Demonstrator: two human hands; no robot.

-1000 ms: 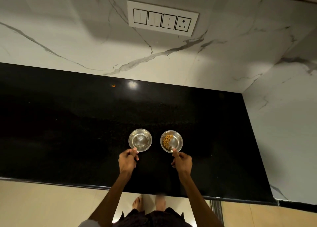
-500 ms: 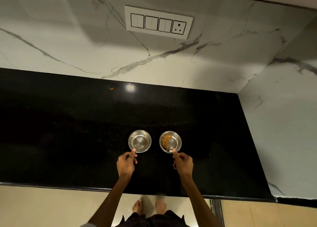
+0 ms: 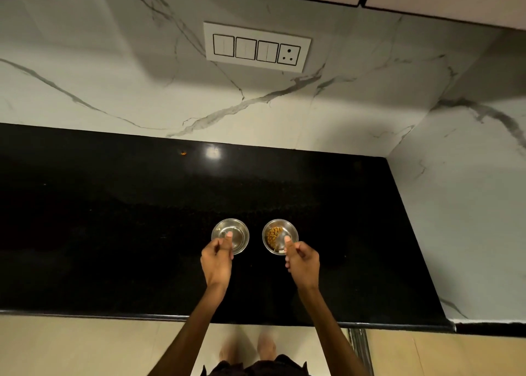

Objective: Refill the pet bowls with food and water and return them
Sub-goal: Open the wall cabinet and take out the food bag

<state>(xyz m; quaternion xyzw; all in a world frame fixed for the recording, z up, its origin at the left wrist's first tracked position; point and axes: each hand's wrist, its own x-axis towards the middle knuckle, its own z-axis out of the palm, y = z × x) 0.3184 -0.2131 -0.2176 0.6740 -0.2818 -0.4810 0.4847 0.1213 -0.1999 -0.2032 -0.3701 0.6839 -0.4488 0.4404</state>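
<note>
Steel bowl (image 3: pixel 234 231) (shiny inside); other bowl (image 3: pixel 285 229) holds kibble (image 3: pixel 273 236).

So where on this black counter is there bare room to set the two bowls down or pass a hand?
Bare counter stretches left of the left bowl, behind both bowls up to the marble wall, and right of the food bowl. It is crowded only at the near rims, where the left hand and right hand pinch them.

No readable text or labels anywhere (switch plate (image 3: pixel 257 47) unmarked).
</note>
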